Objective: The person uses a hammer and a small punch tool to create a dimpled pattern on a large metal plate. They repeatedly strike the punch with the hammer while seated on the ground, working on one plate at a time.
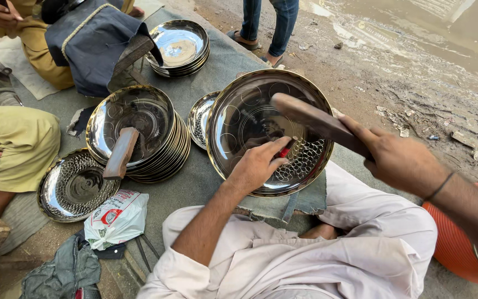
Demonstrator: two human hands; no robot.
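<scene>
To your left you see a tall stack of shiny plates [156, 147] with a wooden block [120, 151] lying on top, and one bumpy plate [73, 185] just beside it on the grey cloth [195, 182]. Another stack of plates [181, 47] sits farther back. A white plastic bag [116, 218] lies near your knee, and a person in jeans [266, 22] stands on the muddy ground [416, 72].

The steel plate [250, 119] on the lap is hemmed in on its left by a small dish [199, 119] and a stack of plates [164, 149] with a wooden block [120, 152] on top. Open cloth [200, 182] lies below that stack. The muddy ground [416, 72] to the right is open; a bystander's legs [266, 22] stand beyond.
</scene>
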